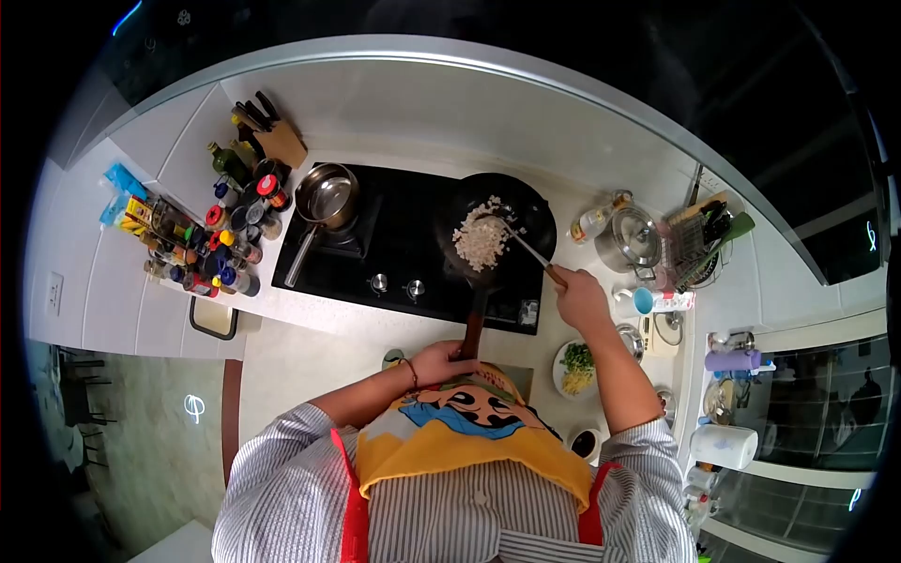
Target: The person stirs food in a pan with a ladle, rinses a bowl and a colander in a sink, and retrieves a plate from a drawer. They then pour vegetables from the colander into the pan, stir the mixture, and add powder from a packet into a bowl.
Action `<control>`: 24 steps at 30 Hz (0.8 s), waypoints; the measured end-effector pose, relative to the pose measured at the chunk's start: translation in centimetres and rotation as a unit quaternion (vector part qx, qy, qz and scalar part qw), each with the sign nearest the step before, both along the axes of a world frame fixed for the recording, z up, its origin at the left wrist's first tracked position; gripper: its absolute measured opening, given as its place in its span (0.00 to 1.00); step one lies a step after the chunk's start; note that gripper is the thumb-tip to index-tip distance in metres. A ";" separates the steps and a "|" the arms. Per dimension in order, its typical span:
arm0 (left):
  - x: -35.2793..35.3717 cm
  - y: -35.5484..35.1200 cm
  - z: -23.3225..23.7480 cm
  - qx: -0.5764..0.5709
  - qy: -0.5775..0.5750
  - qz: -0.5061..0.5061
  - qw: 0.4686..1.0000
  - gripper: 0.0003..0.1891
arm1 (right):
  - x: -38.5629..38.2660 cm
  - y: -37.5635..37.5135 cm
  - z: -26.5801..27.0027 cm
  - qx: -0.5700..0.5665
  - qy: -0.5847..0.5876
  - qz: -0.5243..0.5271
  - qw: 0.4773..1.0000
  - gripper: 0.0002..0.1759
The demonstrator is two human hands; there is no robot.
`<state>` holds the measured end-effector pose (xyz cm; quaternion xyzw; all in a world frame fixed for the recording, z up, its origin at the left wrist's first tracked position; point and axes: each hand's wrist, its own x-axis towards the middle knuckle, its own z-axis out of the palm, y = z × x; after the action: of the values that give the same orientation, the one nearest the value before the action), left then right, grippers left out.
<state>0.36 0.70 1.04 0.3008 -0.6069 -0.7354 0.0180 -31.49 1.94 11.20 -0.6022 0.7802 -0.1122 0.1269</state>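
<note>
A black wok (533, 211) sits on the right burner, with pale, finely cut food (481, 246) heaped in its middle and left part. My left hand (446, 363) is closed around the wok's brown handle (476, 324), close to my apron. My right hand (581, 298) grips the wooden handle of a metal-shafted spatula (535, 251) from the right side. The spatula's head reaches into the food and is partly hidden by it. Beside my right forearm stands a white plate (563, 383) with chopped greens and pale yellow shreds.
A steel saucepan (328, 194) rests on the left burner of the black cooktop (399, 244). Seasoning bottles and jars (221, 246) crowd the left counter near a knife block (282, 143). Right are a lidded pot (627, 246), a dish rack (690, 249) and a bowl of dark liquid (585, 443).
</note>
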 end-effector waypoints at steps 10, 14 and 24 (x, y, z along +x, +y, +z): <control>3.6 -10.1 -10.1 -0.426 -0.245 0.184 0.851 0.28 | -1.6 2.2 -1.6 -0.020 -0.031 -0.046 0.998 0.23; 1.8 -13.6 -13.7 -0.468 -0.313 0.111 0.819 0.29 | -1.6 2.7 -1.3 -0.027 -0.021 -0.051 0.998 0.22; -0.4 -9.0 -12.2 -0.431 -0.389 0.167 0.797 0.24 | -0.3 -1.4 -4.6 -0.084 -0.064 -0.076 0.991 0.25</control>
<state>-0.05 -8.26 -11.19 0.6194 -0.7573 -0.2049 0.0307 -31.76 0.57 6.57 -0.5409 0.8018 -0.2255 0.1166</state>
